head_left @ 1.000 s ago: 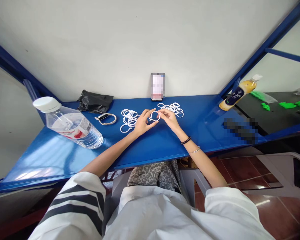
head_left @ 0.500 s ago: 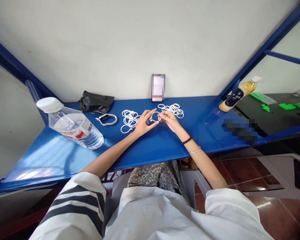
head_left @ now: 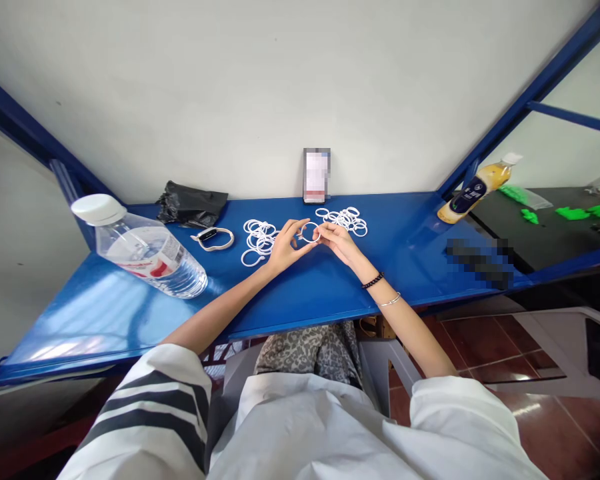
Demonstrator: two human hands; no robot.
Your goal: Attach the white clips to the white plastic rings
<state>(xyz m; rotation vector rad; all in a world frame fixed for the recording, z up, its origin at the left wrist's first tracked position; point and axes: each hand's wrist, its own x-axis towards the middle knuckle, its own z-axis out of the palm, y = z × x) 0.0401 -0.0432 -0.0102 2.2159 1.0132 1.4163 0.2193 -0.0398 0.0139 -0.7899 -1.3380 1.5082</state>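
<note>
Between my two hands, just above the table, is a white plastic ring (head_left: 311,241) that looks like a curtain ring, with a small tab on its left side. My right hand (head_left: 341,241) pinches its right edge between thumb and fingers. Curved around the other side, my left hand (head_left: 287,248) has its thumb at the lower rim and its fingers by the tab and top edge. A pile of similar white rings (head_left: 258,239) lies beside my left hand. Beyond my right hand is a second pile of white rings (head_left: 347,219).
On the blue table (head_left: 380,280) stand a large water bottle (head_left: 155,257) at left and a yellow drink bottle (head_left: 475,190) at right. A watch (head_left: 215,239), a black plastic bag (head_left: 193,205) and a phone (head_left: 316,177) leaning on the wall are also there. A blurred dark object (head_left: 483,262) lies right.
The ring has shifted slightly left and turned, so its tab now sits closer to my left fingers. Both hands have barely moved, and the piles look the same.
</note>
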